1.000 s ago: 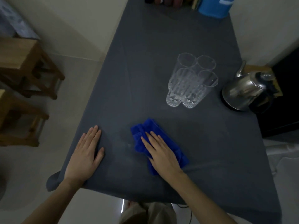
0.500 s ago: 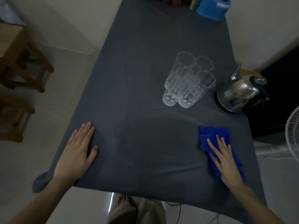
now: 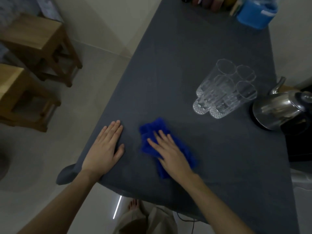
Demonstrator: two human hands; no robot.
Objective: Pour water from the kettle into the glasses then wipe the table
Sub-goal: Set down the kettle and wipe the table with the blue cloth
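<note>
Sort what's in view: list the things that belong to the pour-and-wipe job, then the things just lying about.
Part of the job:
blue cloth under the right hand
glasses
kettle
table
left hand, flat on the table

Lying about:
blue container at the far end
wooden stools on the floor

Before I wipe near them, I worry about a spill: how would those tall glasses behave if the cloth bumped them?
The glasses look tall and narrow, so probably tippy. They stand clustered, so one could knock the others. Likely fragile, being clear glass.
</note>
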